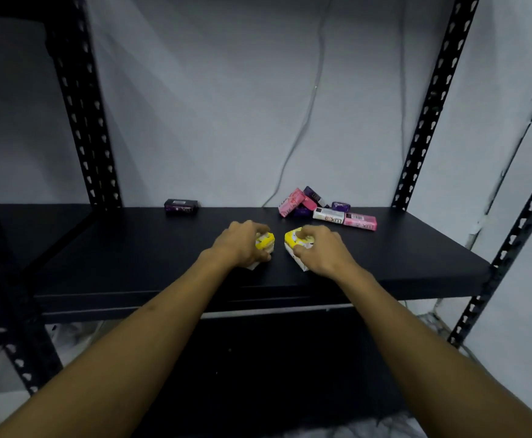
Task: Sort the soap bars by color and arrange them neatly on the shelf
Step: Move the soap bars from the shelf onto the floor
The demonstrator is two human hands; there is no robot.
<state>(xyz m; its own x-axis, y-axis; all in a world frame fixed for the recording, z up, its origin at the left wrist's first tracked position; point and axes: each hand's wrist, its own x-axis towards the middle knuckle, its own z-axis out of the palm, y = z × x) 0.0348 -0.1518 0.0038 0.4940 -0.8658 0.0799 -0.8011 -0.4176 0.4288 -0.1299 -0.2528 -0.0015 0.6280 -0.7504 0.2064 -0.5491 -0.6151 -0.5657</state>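
Now the left hand (242, 241) and right hand (317, 249) each grip a yellow soap bar (293, 237) on the shelf (132, 248), near the mixed pile (321, 207); next, probably align them side by side

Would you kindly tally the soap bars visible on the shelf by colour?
Yellow: 2, one in the left hand, one in the right hand
Pink: 3
Purple: 4
White: 1
Total: 10; the pile may hide more.

A pale grey wall (211, 105) fills the background. A thin grey cable (309, 112) hangs down the wall, right of its centre. A second cable (511, 153) runs diagonally along the wall's far right edge.
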